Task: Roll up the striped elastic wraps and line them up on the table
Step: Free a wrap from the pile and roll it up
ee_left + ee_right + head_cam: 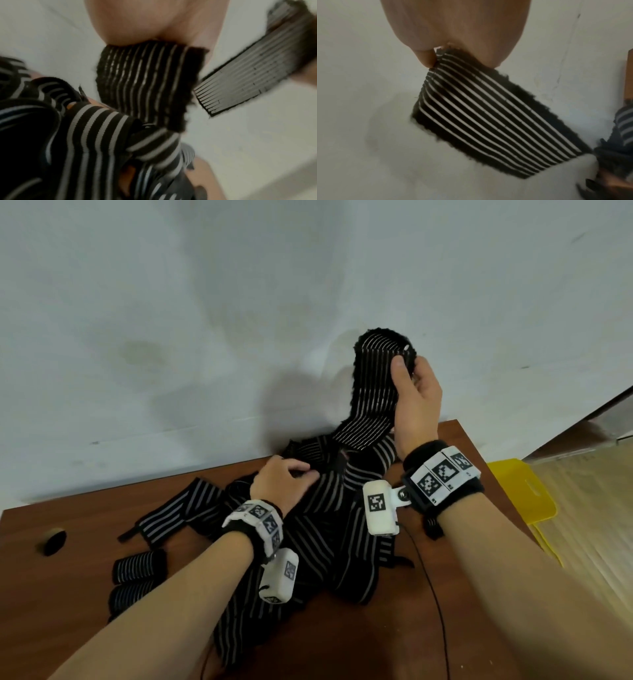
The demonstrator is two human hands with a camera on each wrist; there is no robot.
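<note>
Pinching the top end of a long black elastic wrap with thin white stripes [375, 378], the right hand [416, 402] holds it up in front of the pale wall, thumb on the striped face and fingers behind, while the strip hangs limp down to a tangled heap of black-and-grey striped wraps [318, 529] on the brown wooden surface [85, 518]. The left hand [282, 482] rests on that heap with fingers curled into the cloth. Two rolled striped wraps [138, 568] lie side by side near the surface's left front. Seen from the head, the wrap looks light, soft and stretchy, so taking it by one end should suit rolling; open room lies left of the heap, the wall closes the far edge, and the right edge drops toward a yellow plastic piece [520, 494]. From the left wrist, blurred, the left hand [154, 20] grips a bunched striped band [145, 83]. From the right wrist, the right hand [453, 27] nips the wrap's fuzzy-edged end [488, 115] between thumb and fingers.
</note>
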